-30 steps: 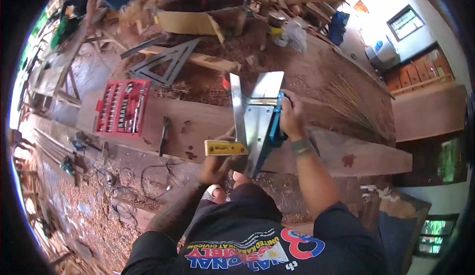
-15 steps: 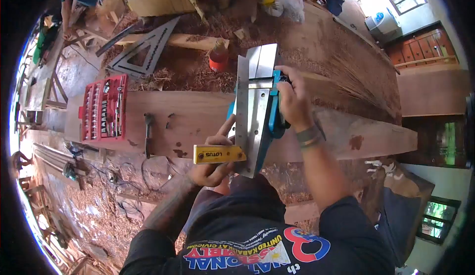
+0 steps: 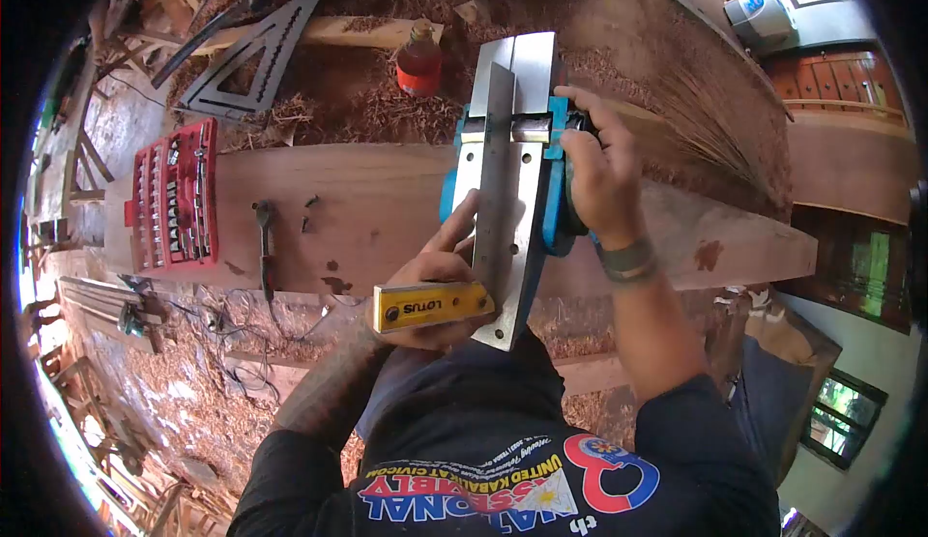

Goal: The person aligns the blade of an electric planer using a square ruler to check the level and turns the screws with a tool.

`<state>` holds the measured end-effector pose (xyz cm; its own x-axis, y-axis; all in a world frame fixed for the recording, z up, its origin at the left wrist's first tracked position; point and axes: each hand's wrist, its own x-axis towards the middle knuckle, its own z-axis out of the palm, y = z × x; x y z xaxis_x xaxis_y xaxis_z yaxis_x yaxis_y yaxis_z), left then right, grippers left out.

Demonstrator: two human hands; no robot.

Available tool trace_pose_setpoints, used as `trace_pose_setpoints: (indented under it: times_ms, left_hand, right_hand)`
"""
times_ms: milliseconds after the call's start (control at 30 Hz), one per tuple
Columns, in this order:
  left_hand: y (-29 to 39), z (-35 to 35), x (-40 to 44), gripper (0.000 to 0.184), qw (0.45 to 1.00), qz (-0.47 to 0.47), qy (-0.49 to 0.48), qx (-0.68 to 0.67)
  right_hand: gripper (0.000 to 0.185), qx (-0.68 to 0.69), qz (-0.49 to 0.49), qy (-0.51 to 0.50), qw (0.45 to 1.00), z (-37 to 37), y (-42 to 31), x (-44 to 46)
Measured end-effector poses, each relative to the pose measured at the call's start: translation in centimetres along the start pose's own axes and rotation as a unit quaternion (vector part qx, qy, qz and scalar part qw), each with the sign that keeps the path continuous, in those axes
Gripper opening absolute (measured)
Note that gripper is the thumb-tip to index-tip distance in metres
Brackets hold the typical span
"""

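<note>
My right hand [image 3: 604, 165] grips the side of a teal electric planer [image 3: 558, 189], turned with its metal sole facing up. In my left hand [image 3: 435, 271] is a try square, its yellow handle [image 3: 430, 307] marked LOTUS and its steel blade [image 3: 495, 170] lying along the sole, across the cutter opening. My left index finger stretches along the planer's left side. Whether the blade rests flat or on its edge I cannot tell. The planer is above the near edge of a long wooden plank [image 3: 377, 189].
On the plank are a red socket set [image 3: 174, 199], a ratchet wrench [image 3: 264, 247] and small dark bits. Beyond lie a metal triangle square [image 3: 253, 58], a bottle with red liquid [image 3: 419, 61] and wood shavings. Cords [image 3: 246, 373] trail over the floor at left.
The planer has come closer to the camera, its sole now facing up more fully. The square's blade has shifted from the sole's left edge towards its middle. Both hands keep their holds.
</note>
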<state>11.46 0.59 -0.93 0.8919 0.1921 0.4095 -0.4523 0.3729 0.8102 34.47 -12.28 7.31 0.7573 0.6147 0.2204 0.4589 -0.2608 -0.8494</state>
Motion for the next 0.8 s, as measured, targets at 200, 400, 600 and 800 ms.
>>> trace_pose_setpoints:
  times_ms: [200,400,600,800]
  left_hand:
    - [1.0,-2.6,0.2,0.029,0.975,-0.113,-0.093,0.168]
    - [0.2,-1.3,-0.9,0.026,0.976,-0.216,-0.029,0.014]
    - [0.2,-0.9,-0.5,0.020,0.994,-0.063,-0.037,0.079]
    - [0.4,-0.8,-1.0,0.025,0.990,-0.118,-0.005,0.075]
  right_hand:
    - [0.038,0.002,0.006,-0.007,1.000,-0.1,-0.3,0.0]
    - [0.036,-0.032,-0.032,-0.010,0.999,-0.2,-0.1,-0.1]
    - [0.037,0.004,-0.029,0.014,0.999,0.3,0.1,-0.1]
    - [0.038,0.009,-0.007,0.013,1.000,0.2,-0.2,-0.3]
